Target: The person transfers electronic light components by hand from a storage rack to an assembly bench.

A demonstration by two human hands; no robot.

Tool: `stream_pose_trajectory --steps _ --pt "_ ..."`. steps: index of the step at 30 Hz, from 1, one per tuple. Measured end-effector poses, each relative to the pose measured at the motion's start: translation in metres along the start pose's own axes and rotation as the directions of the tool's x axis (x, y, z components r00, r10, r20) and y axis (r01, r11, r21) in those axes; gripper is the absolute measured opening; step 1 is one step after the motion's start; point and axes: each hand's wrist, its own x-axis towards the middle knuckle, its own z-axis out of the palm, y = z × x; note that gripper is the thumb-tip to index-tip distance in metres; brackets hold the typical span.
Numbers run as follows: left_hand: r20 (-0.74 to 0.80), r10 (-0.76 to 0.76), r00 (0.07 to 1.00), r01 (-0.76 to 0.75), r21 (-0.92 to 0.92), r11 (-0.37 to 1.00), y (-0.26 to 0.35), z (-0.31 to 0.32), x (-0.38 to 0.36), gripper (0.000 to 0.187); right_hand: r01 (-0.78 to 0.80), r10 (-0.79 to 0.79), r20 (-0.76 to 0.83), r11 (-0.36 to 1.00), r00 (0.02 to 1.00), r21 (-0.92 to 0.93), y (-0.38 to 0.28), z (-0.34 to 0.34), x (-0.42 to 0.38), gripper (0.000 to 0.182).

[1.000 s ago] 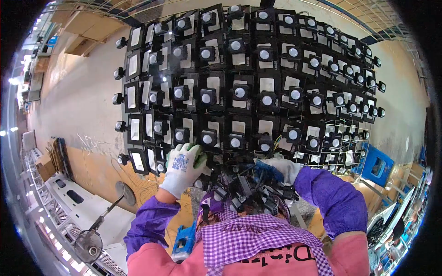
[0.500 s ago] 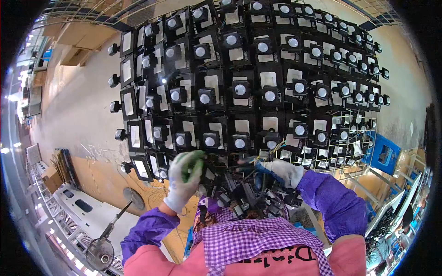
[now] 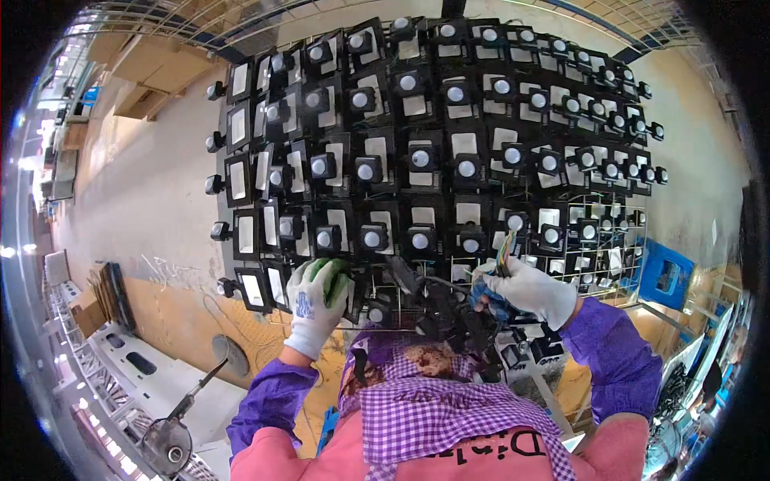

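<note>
My left hand, in a white glove with green fingers, curls around the side of a black floodlight at the near edge of the rack. My right hand, in a white glove with blue fingers, is closed on thin coloured wires, whose ends stick up above the thumb. Between the hands lies a tangle of black parts and cables, whose single pieces I cannot make out. Rows of black floodlights with white panels and round white sensors hang on the rack in front of me.
The wire rack reaches away from me. A blue crate stands to its right. At the left are a fan, cardboard boxes and a white panel. A purple checked apron covers my front.
My right hand has moved to the right, and the coloured wires now stand upright in it. My left hand's fingers have closed in on the floodlight's side. The view has shifted slightly.
</note>
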Motion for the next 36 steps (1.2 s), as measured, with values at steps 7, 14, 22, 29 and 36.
stream_pose_trajectory --steps 7,14,22,29,36 --pt "-0.034 0.144 0.989 -0.148 -0.282 0.948 0.048 -0.005 0.013 0.024 -0.368 0.223 -0.344 0.813 0.912 -0.451 -0.03 -0.004 -0.114 0.03" --pt "-0.059 0.327 0.943 -0.316 -0.466 0.827 0.14 0.013 0.078 0.024 -0.128 -0.081 -0.543 0.933 0.836 -0.336 0.036 -0.037 -0.194 0.016" --pt "0.352 0.693 0.63 -0.576 -0.388 0.72 0.238 0.082 0.167 0.051 0.12 0.054 -0.859 0.984 0.509 0.133 0.089 -0.079 -0.232 0.018" --pt "0.472 0.675 0.567 -0.586 -0.345 0.733 0.282 0.114 0.173 0.081 -0.246 -0.108 -0.828 0.927 0.551 -0.285 0.078 -0.144 -0.191 0.022" --pt "0.671 0.482 0.563 -0.551 -0.13 0.824 0.282 0.061 0.152 0.079 -0.052 -0.333 -0.653 0.867 0.68 -0.496 0.085 -0.141 -0.169 0.014"
